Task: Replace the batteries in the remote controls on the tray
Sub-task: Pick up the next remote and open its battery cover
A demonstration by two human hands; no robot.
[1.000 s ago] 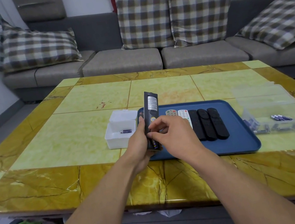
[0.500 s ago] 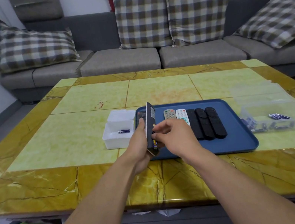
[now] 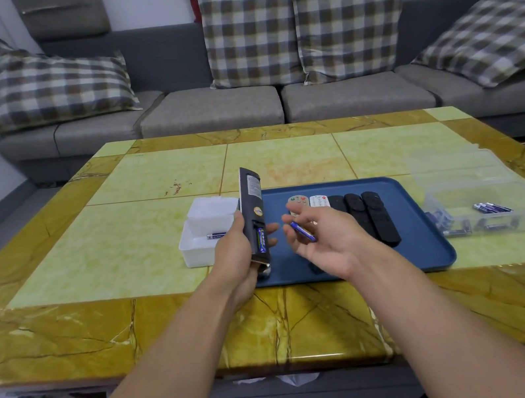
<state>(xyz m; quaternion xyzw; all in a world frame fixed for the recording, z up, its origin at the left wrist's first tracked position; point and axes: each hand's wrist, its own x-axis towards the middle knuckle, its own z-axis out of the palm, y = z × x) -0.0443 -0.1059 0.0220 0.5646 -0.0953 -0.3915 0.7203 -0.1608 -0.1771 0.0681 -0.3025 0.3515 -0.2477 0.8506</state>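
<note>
A black remote (image 3: 253, 214) is gripped upright by the left hand (image 3: 233, 252), one battery seated inside; a loose battery (image 3: 303, 231) is pinched in the half-open right hand (image 3: 322, 241).

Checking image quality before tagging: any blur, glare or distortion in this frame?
Head view: wide-angle bending curves the table edges; soft glare on its glossy near rim; right hand fingers slightly motion-blurred; battery and remote still legible; lighting even, shadows faint.
</note>
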